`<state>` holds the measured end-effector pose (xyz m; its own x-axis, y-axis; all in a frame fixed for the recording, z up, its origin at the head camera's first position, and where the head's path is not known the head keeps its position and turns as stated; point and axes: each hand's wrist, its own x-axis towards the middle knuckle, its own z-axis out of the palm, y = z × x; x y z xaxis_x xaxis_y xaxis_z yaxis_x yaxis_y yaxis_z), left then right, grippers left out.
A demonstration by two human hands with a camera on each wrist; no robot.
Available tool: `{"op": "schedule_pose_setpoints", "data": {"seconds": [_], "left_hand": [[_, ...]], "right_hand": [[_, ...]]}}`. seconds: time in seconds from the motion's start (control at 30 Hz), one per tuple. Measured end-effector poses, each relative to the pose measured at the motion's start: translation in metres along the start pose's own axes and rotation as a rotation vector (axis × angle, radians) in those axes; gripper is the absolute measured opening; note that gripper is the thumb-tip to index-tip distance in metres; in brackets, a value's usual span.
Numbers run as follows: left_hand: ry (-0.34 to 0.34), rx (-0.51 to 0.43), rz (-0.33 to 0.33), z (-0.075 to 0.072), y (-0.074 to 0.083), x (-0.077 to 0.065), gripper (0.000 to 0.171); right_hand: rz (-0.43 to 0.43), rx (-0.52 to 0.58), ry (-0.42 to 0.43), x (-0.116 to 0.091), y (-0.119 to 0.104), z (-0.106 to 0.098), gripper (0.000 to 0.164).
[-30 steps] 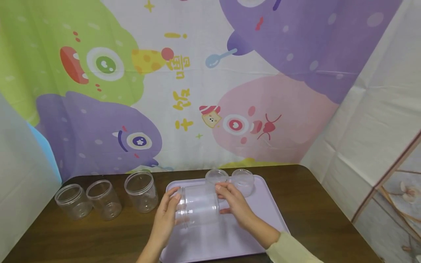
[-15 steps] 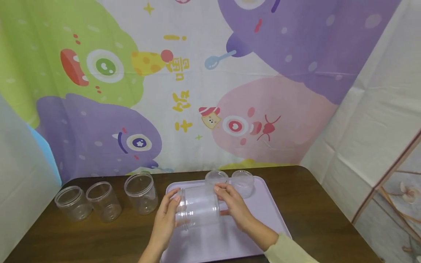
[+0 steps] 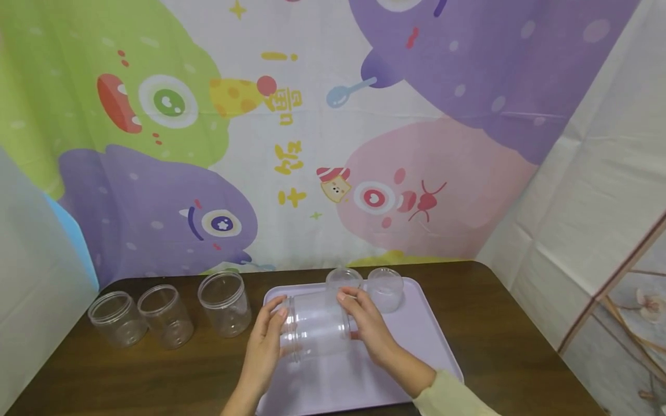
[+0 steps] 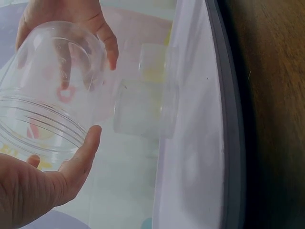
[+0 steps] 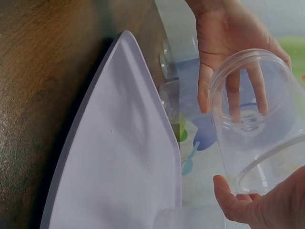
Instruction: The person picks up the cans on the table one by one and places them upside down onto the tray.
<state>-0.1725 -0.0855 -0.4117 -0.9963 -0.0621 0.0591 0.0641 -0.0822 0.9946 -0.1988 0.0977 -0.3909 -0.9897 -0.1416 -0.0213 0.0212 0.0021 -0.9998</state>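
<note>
A large clear plastic jar lies sideways in the air over the lilac tray, held between both hands. My left hand grips its threaded mouth end, with the thumb along the screw rings in the left wrist view. At the base end, my right hand holds the jar, thumb on the near side and fingers partly hidden behind it. No lid covers the mouth. Two smaller clear jars stand at the tray's back edge: one right of my right hand, the other partly hidden behind the held jar.
Left of the tray, on the dark wooden table, three clear jars stand upright in a row: a short one, a narrower one and a taller one. A printed cartoon curtain hangs behind the table.
The jar stays between both hands over the tray. My right forearm has drawn very slightly left and downward in the head view; the other jars have not moved.
</note>
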Motion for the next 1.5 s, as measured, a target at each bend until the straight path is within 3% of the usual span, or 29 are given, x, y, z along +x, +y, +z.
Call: {"op": "schedule_pose_setpoints", "data": {"seconds": [0.33,0.83,1.17,1.3,1.5], "left_hand": [[-0.001,-0.011,0.003,0.004,-0.004,-0.002,0.043],[-0.059,-0.028,0.008,0.003,-0.007,0.0,0.046],[-0.034,0.126,0.078,-0.003,-0.002,-0.003,0.043],[-0.01,0.174,0.102,-0.014,0.0,-0.001,0.041],[0.049,0.261,0.077,-0.034,0.008,0.004,0.038]], "right_hand": [[0.003,-0.006,0.054,-0.002,0.003,0.005,0.053],[-0.038,-0.042,0.133,0.0,0.004,0.007,0.05],[-0.049,-0.08,0.148,0.003,-0.001,0.002,0.046],[-0.058,-0.125,0.161,0.004,-0.002,-0.003,0.045],[-0.104,-0.184,0.156,0.006,-0.006,-0.01,0.043]]}}
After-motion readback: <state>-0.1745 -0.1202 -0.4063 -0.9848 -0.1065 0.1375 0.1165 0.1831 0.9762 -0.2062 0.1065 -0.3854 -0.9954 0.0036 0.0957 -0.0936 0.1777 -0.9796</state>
